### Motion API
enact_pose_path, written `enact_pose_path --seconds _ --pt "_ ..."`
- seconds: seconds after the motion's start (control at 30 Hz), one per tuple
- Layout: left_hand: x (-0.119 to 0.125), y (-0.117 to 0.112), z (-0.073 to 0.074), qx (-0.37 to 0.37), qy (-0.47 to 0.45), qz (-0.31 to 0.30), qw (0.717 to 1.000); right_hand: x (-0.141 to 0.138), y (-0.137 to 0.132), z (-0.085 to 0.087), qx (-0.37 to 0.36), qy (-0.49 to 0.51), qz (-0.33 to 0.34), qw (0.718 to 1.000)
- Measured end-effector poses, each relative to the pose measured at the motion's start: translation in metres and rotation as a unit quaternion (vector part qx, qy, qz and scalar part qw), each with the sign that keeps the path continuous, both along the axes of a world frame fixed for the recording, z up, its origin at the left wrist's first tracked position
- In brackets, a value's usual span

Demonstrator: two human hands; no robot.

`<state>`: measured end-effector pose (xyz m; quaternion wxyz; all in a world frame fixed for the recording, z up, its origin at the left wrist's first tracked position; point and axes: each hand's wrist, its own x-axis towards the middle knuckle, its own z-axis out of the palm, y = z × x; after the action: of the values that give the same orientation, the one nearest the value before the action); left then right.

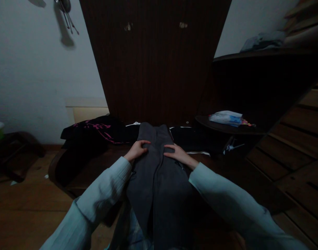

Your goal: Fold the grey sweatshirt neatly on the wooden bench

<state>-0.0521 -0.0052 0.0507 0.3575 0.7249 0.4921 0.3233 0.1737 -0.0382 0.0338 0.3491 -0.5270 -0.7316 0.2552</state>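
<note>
A long dark grey garment (159, 180), like folded trousers, lies lengthwise on a low dark wooden table (78, 173) in front of me. My left hand (137, 150) rests on its left edge with the fingers curled over the cloth. My right hand (176, 153) lies on the right side, fingers stretched flat and pressing the fabric. Both arms wear pale long sleeves.
A black garment with pink print (96, 130) lies at the table's far left, more dark clothes (187, 139) behind. A dark wardrobe door (153, 62) stands ahead. A round shelf (226, 126) holds a plastic packet (226, 117). Wooden slats (299, 146) are at right.
</note>
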Motion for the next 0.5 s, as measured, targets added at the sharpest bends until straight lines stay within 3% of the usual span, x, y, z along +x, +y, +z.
enact_pose_path --seconds 0.13,0.23,0.37,0.5 --pt "0.015 0.058 0.026 0.123 0.015 0.011 0.992 -0.005 0.061 0.035 0.029 -0.081 -0.048 0.995" --pt "0.015 0.089 0.033 0.170 0.026 0.020 0.985 -0.005 0.095 0.049 0.022 -0.156 -0.092 0.983" --pt "-0.002 0.094 0.013 0.157 0.022 0.043 0.986 0.002 0.101 0.043 -0.007 -0.252 -0.126 0.959" --pt "-0.020 0.070 -0.020 0.144 -0.076 0.124 0.979 0.008 0.068 0.025 0.079 -0.280 -0.172 0.941"
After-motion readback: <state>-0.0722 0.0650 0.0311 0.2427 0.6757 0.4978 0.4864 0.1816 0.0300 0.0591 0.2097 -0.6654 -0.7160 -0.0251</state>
